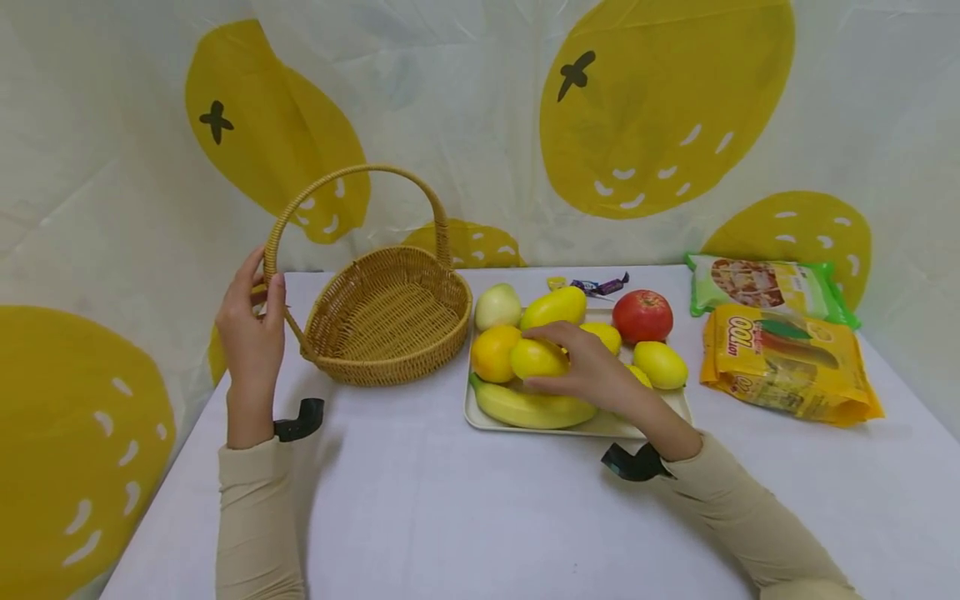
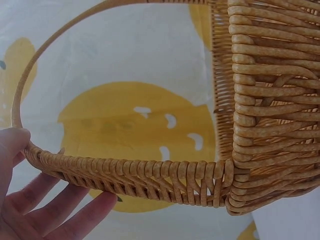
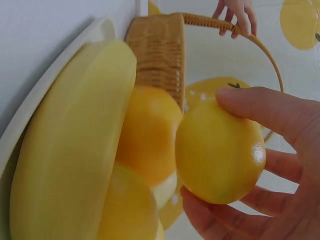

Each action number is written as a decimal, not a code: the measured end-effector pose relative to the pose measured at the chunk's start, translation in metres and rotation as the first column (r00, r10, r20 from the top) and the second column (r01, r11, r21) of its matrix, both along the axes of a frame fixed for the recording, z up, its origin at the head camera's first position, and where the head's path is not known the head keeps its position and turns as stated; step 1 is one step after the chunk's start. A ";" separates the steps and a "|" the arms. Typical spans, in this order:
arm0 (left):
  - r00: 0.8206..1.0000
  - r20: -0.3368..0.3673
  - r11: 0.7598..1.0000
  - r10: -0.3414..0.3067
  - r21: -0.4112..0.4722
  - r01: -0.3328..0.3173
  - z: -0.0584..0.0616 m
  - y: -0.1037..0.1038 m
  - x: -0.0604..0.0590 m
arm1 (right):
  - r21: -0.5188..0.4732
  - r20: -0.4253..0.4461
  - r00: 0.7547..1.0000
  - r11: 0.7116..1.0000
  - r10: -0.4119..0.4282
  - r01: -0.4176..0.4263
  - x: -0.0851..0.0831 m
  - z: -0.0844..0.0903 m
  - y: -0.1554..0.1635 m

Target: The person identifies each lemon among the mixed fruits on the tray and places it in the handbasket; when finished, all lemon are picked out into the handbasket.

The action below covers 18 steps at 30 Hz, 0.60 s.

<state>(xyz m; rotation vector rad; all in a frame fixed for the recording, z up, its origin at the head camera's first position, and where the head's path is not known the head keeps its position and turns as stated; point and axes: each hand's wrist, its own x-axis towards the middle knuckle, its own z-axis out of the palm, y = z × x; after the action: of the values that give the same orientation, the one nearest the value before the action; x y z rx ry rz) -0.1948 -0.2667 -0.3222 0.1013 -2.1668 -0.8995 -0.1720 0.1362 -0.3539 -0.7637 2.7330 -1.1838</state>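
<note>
R hand (image 1: 592,367): I'm curling fingers and thumb round a lemon (image 1: 536,358), gripping it from the right side; wrist view is showing thumb on top, fingers under.
Lemon spot: it's sitting over the left part of the tray (image 1: 480,417), just above the banana (image 1: 528,408), touching or nearly touching the orange (image 1: 493,352) — can't tell which.
Lemon axis: long axis is running roughly L–R across the tray, pointy end toward the basket.
L hand (image 1: 251,333): I'm holding the basket handle (image 1: 352,179) low on its left leg, thumb on one side, fingers straightish on the other; light hold, not a fist.
Basket (image 1: 390,321): standing upright on the table (image 1: 450,517), nothing showing inside, just beside the tray's left edge w/ a small gap.
Key relation: basket is lying left and a bit farther back from the lemon; R hand is the nearer one to the fruit, L hand nearer the basket, the opening lying between them.
Judgement: I'm thinking the lemon needs lifting over the near rim, going leftward; handle arch is spanning L–R over the middle, so it could get in the way.
Other fruit: mango (image 1: 553,307), apple (image 1: 642,317), more lemons staying on the tray, R of my hand.
</note>
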 end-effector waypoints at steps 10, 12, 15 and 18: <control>0.999 -0.027 1.000 -0.021 0.001 0.021 -0.002 0.000 -0.003 | -0.166 -0.194 0.970 0.970 0.147 -0.180 -0.018 -0.007 -0.060; 0.999 -0.031 1.000 -0.023 0.002 0.023 -0.003 -0.001 -0.003 | -0.197 -0.210 0.966 0.962 0.148 -0.190 -0.021 -0.010 -0.073; 0.999 -0.031 1.000 -0.022 0.003 0.023 -0.003 -0.002 -0.003 | -0.268 -0.196 0.971 0.945 0.136 -0.186 -0.026 -0.014 -0.093; 0.999 -0.029 1.000 -0.018 -0.002 0.018 -0.003 -0.003 -0.003 | -0.361 -0.148 0.981 0.917 0.121 -0.168 -0.030 -0.018 -0.111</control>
<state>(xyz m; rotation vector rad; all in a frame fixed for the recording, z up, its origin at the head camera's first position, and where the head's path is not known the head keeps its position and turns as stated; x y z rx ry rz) -0.1978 -0.2694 -0.3257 0.0680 -2.1449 -0.9042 -0.2025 0.0249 -0.3720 -1.0911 2.5126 -1.6977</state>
